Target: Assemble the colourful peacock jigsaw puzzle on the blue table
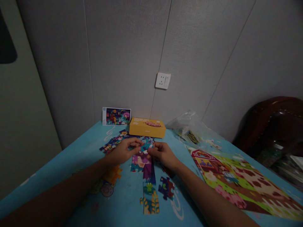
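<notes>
My right hand (163,154) pinches a puzzle piece (151,146) between thumb and fingertips, and a pale edge of it shows. Across from it, my left hand (126,149) hovers with thumb and fingers curved apart, close to the same joined pieces; I make out nothing in its grip. Below the hands lies a joined pink and purple puzzle section (142,162). Nearer to me are a teal piece with yellow plants (151,201) and a dark blue and red piece (167,188). Dark assembled pieces (113,142) stretch behind my left hand, partly hidden by it.
A yellow box (147,128) stands by the wall, with a picture card (116,116) propped to its left. A clear plastic bag (189,129) holding pieces lies at the back right. An assembled farm puzzle (236,183) covers the right side of the blue tablecloth (125,201).
</notes>
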The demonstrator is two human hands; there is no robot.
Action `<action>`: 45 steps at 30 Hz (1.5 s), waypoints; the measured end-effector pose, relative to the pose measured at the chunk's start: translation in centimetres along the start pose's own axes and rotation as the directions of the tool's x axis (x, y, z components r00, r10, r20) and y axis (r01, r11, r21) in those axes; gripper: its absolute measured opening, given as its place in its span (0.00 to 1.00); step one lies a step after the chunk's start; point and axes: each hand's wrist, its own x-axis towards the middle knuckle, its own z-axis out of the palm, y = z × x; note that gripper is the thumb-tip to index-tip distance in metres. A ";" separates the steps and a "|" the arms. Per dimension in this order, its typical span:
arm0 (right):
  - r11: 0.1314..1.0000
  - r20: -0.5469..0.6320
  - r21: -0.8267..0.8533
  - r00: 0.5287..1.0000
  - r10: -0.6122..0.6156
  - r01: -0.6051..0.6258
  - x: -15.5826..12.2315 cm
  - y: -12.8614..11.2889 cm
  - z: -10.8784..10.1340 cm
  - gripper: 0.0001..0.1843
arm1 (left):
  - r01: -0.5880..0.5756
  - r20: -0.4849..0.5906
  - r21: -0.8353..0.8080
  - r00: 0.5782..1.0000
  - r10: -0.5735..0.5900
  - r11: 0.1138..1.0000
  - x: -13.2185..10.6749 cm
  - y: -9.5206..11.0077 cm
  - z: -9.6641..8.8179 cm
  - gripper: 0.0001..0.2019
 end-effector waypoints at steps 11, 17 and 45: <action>0.986 -0.046 -0.148 0.995 -0.085 0.078 0.0 0.2 0.0 0.26 | -0.013 0.166 0.023 0.986 0.009 1.000 -0.3 0.6 -0.6 0.10; 0.979 0.034 -0.185 0.996 -0.085 0.090 -0.4 0.4 0.9 0.24 | 0.034 0.185 -0.016 0.982 -0.031 0.999 -0.4 1.0 -0.6 0.13; 0.955 0.135 -0.293 0.991 -0.006 0.045 -0.8 0.2 1.2 0.19 | 0.312 0.697 0.123 0.649 -0.306 0.942 -0.8 0.4 -3.3 0.14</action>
